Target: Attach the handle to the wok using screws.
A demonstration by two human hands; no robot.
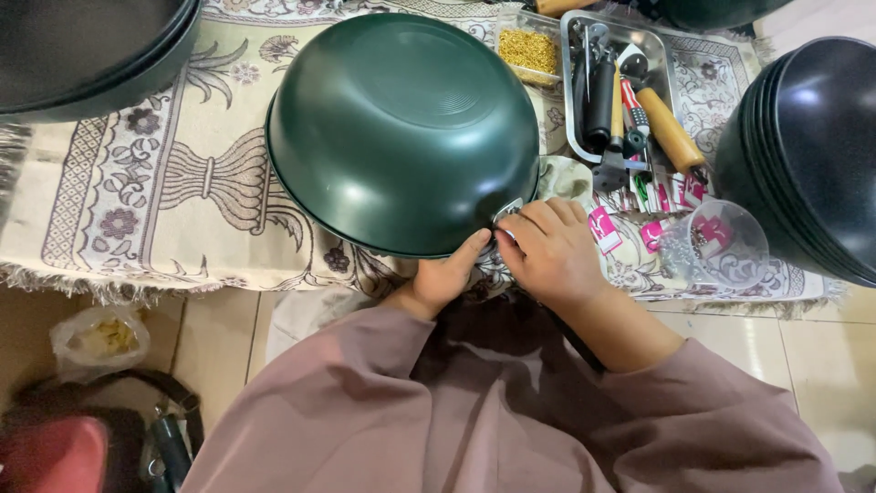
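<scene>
Head view, looking straight down over the person's lap and mauve sleeves. A dark green pan [401,128] lies upside down on a patterned cream cloth [164,183], its rounded base facing the camera and its near rim overhanging the cloth's fringed edge. A small metal bracket [507,210] shows at the rim's lower right.

The left hand [445,274] comes up from below the rim, thumb laid flat against the pan's outer wall just beside the bracket; the remaining fingers curl underneath and are hidden. The right hand [552,246] is closed, fingers pressed together and bent over the bracket area, knuckles uppermost. Whether it pinches a fastener or a tool cannot be told (the fingertips are out of sight). A dark, slender bar runs from under this wrist toward the lap.

Surroundings: a steel tray [575,100] at upper right carries assorted hand tools, among them a wooden-handled driver [671,132]. A clear box of small brass-coloured parts [529,50] sits just left of the tray. A clear plastic cup [721,242] lies on its side near small pink-and-white packets [604,228]. Stacked black pans [812,155] stand at the right edge, another dark stack [82,46] at upper left. On the tiled floor, lower left, rests a knotted clear bag [96,338].
</scene>
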